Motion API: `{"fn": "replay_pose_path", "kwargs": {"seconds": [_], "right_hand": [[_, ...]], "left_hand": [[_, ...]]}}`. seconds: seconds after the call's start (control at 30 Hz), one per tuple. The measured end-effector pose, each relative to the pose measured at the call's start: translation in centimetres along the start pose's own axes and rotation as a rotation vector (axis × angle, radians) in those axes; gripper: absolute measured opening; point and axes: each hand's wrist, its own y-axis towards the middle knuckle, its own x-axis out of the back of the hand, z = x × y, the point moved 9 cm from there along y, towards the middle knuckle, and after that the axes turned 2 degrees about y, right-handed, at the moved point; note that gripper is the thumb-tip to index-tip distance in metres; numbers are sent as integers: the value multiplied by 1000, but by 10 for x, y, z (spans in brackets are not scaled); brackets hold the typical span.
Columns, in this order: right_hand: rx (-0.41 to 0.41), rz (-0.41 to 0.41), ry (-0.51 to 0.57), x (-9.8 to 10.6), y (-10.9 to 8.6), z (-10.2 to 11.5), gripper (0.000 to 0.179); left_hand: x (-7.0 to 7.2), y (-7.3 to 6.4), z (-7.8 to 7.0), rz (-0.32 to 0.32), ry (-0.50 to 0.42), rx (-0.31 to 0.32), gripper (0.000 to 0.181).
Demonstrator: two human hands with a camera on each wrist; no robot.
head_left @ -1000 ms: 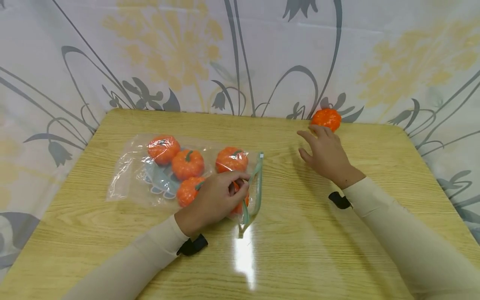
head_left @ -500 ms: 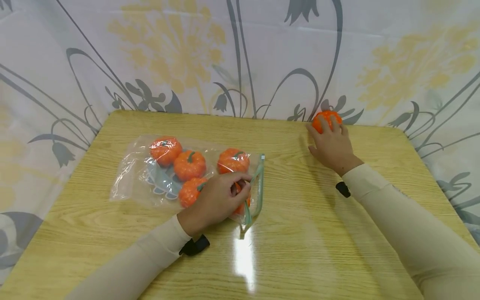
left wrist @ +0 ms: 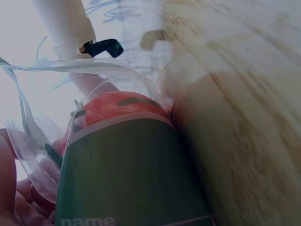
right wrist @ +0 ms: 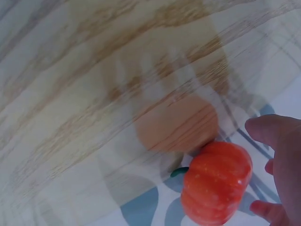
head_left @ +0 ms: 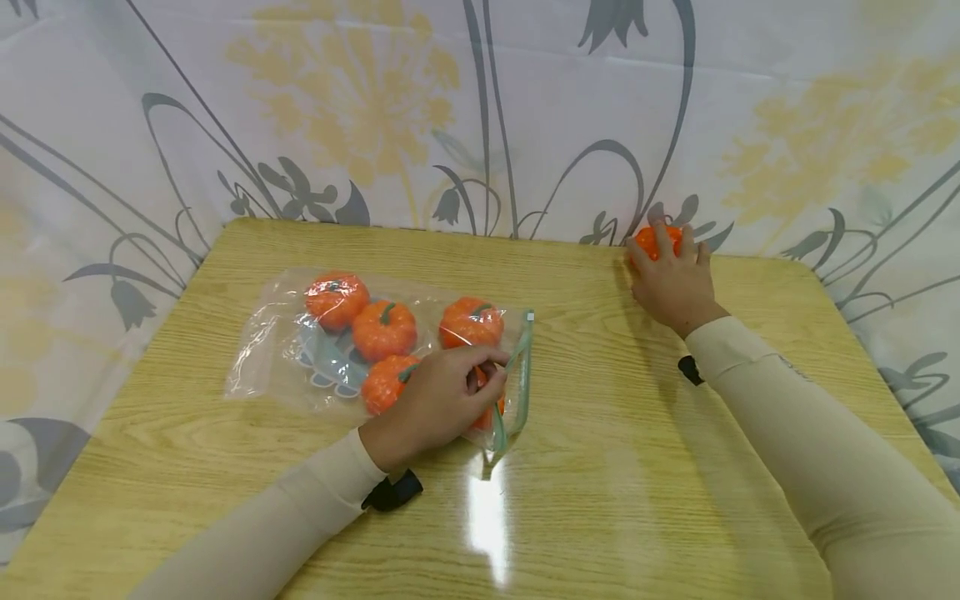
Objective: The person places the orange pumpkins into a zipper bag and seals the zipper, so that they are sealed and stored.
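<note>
Remote seat; I take the bag [head_left: 255, 354] as landmark. It lies on the table [head_left: 592, 417], clear and thin, its green-edged mouth [head_left: 527, 362] facing right. Inside I count four pumpkins [head_left: 383, 331] in plain sight, plus a fifth pumpkin [head_left: 483, 419] partly behind the left hand [head_left: 442, 392]. That hand's grip is clamped on the bag, thumb and finger pinching film near the mouth.

Loose pumpkin [right wrist: 216, 183]: well apart from the bag, beyond it and to the right, at the table's back edge by the flowered cloth [head_left: 555, 108]. Right hand [head_left: 675, 283] reaches over it, fingers spread. I read that grip as apart; my right wrist view shows a gap between thumb and pumpkin. Whether some other fingertip touches, I cannot tell.

Handling, by my judgement: the loose pumpkin looks light, probably foam or hollow plastic, firm enough for a modest squeeze. Its glossy skin may slip or roll under a one-sided push. I'd take it round the widest part, thumb opposite fingers, tips in the grooves, and leave the short green stem [right wrist: 179, 172] alone; it seems the weakest point. Bag film looks limp and apt to fold; its green edge offers the steadier hold
</note>
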Motion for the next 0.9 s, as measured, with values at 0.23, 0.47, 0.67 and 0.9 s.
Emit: {"fn": "replay_pose_path", "kwargs": {"seconds": [0.23, 0.47, 0.67, 0.9], "right_hand": [[-9, -28, 3, 1, 4, -4, 56], [-6, -31, 2, 0, 5, -6, 55], [-2, -29, 3, -2, 6, -7, 51], [-14, -66, 0, 3, 4, -11, 45]], "left_hand": [[0, 0, 0, 0, 1, -2, 23], [-1, 0, 1, -3, 2, -3, 23], [0, 0, 1, -11, 5, -10, 23], [-1, -1, 2, 0, -2, -2, 22]]}}
